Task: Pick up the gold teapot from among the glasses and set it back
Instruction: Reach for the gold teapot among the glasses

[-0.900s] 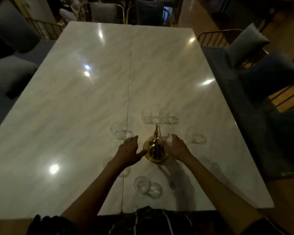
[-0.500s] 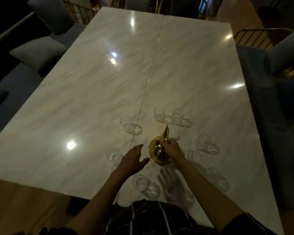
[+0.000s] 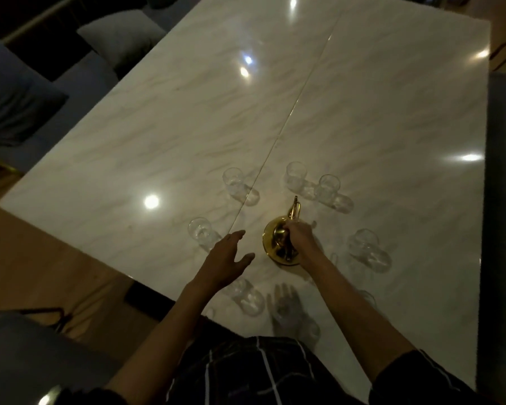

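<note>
A gold teapot point(image 3: 275, 241) stands on the marble table point(image 3: 187, 127) near its front edge, spout pointing away from me. My right hand point(image 3: 300, 236) is closed over the teapot's top handle. My left hand point(image 3: 227, 258) hovers flat and open just left of the pot, fingers spread, not touching it. Several clear glasses ring the pot: one at the left point(image 3: 202, 233), one at the far left point(image 3: 237, 184), two behind it point(image 3: 297, 175) point(image 3: 329, 187), one at the right point(image 3: 365, 247) and one near my left wrist point(image 3: 247, 296).
Grey cushioned seats point(image 3: 21, 100) line the table's left side and a dark chair point(image 3: 504, 171) stands on the right. The table's near-left corner point(image 3: 3, 201) lies over a wooden floor. A seam point(image 3: 289, 112) runs down the tabletop.
My right hand has shifted from the pot's side onto its top handle and closed. My left hand has pulled away from the pot to the left. The view has swung left.
</note>
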Demonstrator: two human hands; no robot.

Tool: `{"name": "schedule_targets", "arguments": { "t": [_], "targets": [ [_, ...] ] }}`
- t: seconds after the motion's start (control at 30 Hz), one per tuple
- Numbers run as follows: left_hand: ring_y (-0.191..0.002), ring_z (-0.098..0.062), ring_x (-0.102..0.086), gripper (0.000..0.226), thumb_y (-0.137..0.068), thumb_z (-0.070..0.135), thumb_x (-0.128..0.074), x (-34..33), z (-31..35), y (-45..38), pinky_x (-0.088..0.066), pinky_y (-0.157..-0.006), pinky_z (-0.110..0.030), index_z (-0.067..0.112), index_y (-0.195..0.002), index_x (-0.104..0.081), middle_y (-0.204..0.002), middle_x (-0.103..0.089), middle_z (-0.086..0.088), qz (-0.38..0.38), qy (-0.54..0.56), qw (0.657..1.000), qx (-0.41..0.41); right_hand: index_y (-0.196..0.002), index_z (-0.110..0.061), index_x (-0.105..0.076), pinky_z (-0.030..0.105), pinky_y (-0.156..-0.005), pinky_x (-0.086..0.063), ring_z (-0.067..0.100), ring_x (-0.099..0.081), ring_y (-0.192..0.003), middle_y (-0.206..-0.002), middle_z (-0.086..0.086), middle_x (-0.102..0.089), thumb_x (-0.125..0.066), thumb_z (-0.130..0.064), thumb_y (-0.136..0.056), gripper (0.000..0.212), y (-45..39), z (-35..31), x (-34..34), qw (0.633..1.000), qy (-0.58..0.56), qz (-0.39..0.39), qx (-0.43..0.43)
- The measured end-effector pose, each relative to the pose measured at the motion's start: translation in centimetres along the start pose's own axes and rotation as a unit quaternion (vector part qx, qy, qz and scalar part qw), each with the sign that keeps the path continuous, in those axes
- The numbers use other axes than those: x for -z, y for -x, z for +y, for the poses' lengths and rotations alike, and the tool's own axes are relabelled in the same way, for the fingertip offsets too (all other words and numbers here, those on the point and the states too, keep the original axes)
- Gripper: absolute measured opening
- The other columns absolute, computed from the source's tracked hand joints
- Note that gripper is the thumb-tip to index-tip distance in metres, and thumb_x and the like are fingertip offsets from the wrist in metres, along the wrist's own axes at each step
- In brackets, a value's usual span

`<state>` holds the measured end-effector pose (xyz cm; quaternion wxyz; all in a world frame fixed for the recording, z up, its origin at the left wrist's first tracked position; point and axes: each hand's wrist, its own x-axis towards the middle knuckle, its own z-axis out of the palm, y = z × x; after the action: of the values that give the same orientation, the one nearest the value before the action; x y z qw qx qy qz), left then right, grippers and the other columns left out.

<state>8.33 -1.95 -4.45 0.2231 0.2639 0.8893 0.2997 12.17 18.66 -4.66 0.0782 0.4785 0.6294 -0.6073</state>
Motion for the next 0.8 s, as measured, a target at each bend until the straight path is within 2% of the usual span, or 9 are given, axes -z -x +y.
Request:
{"name": "schedule_targets", "arguments": {
  "t": [0.07,0.17,0.23,0.33,0.43,0.53,0.63,0.73,0.8],
  "targets": [
    [-0.115,-0.017,-0.056,0.065,-0.090,0.046,-0.063,0.1,0.0,0.7,-0.048,-0.097,-0.038,0.018,-0.144,-0.041,-0.138,-0.053,-0.003,0.023,0.010,1.000,-0.002,-0.090,-0.015,-0.066,0.031,-0.070,-0.048,0.023,-0.061,-0.082,-0.085,0.007,-0.064,-0.043,-0.024,-0.097,0.026,-0.1,0.1,0.6,0.999,0.024,0.003,0.026],
    [-0.119,-0.015,-0.055,0.062,-0.090,0.046,-0.063,0.3,0.0,1.7,-0.048,-0.099,-0.037,0.019,-0.142,-0.044,-0.136,-0.055,-0.001,0.054,0.014,0.998,-0.010,-0.076,-0.020,-0.066,0.032,-0.070,-0.048,0.025,-0.060,-0.080,-0.079,0.005,-0.063,-0.045,-0.025,-0.096,0.030,0.2,-0.9,1.6,0.997,0.046,0.006,0.065],
    [-0.119,-0.014,-0.055,0.059,-0.091,0.046,-0.063,0.4,-0.2,2.4,-0.048,-0.099,-0.038,0.020,-0.141,-0.046,-0.134,-0.056,0.000,0.061,0.014,0.998,-0.014,-0.078,-0.020,-0.068,0.039,-0.074,-0.052,0.025,-0.060,-0.081,-0.080,0.004,-0.064,-0.046,-0.029,-0.096,0.030,0.9,-2.2,2.0,0.992,0.070,0.000,0.100],
    [-0.116,-0.012,-0.055,0.056,-0.091,0.046,-0.062,0.7,-0.3,3.3,-0.049,-0.097,-0.038,0.024,-0.140,-0.046,-0.130,-0.057,0.003,0.061,0.011,0.998,-0.031,-0.089,-0.012,-0.072,0.047,-0.081,-0.056,0.025,-0.065,-0.079,-0.085,0.010,-0.069,-0.048,-0.035,-0.097,0.034,2.6,-4.1,2.7,0.980,0.119,-0.007,0.160],
    [-0.116,-0.008,-0.055,0.054,-0.091,0.041,-0.064,1.0,-0.2,4.3,-0.049,-0.097,-0.035,0.027,-0.140,-0.046,-0.131,-0.056,0.005,0.079,0.031,0.995,-0.058,-0.094,-0.005,-0.073,0.042,-0.072,-0.056,0.021,-0.064,-0.070,-0.082,0.012,-0.069,-0.048,-0.034,-0.099,0.039,5.2,-5.1,3.2,0.973,0.125,-0.010,0.195],
    [-0.118,-0.003,-0.053,0.056,-0.090,0.037,-0.067,1.3,0.1,5.5,-0.049,-0.098,-0.030,0.030,-0.141,-0.045,-0.134,-0.052,0.009,0.104,0.058,0.989,-0.091,-0.093,-0.004,-0.073,0.035,-0.068,-0.051,0.020,-0.062,-0.073,-0.078,0.010,-0.066,-0.048,-0.034,-0.100,0.040,8.2,-5.7,3.0,0.964,0.136,-0.022,0.228],
    [-0.127,-0.002,-0.047,0.063,-0.087,0.041,-0.070,1.3,0.6,6.7,-0.046,-0.103,-0.029,0.033,-0.143,-0.042,-0.140,-0.047,0.010,0.086,0.077,0.985,-0.130,-0.091,-0.005,-0.073,0.037,-0.078,-0.052,0.018,-0.063,-0.079,-0.081,0.011,-0.068,-0.049,-0.032,-0.101,0.038,10.9,-5.7,2.6,0.959,0.142,-0.035,0.242],
    [-0.137,-0.006,-0.037,0.075,-0.084,0.051,-0.070,1.3,0.7,7.8,-0.040,-0.108,-0.030,0.041,-0.147,-0.032,-0.150,-0.037,0.007,0.043,0.072,0.986,-0.147,-0.085,-0.013,-0.074,0.031,-0.078,-0.051,0.014,-0.065,-0.079,-0.079,0.003,-0.069,-0.051,-0.029,-0.100,0.031,13.2,-5.3,2.2,0.957,0.161,-0.052,0.237],
    [-0.142,-0.006,-0.029,0.080,-0.082,0.055,-0.070,1.3,0.3,8.6,-0.035,-0.109,-0.029,0.046,-0.148,-0.025,-0.156,-0.028,0.007,0.015,0.075,0.986,-0.150,-0.080,-0.018,-0.074,0.032,-0.079,-0.052,0.015,-0.068,-0.081,-0.078,0.002,-0.070,-0.053,-0.028,-0.099,0.030,14.4,-4.6,1.7,0.954,0.179,-0.057,0.233]
  ]
}}
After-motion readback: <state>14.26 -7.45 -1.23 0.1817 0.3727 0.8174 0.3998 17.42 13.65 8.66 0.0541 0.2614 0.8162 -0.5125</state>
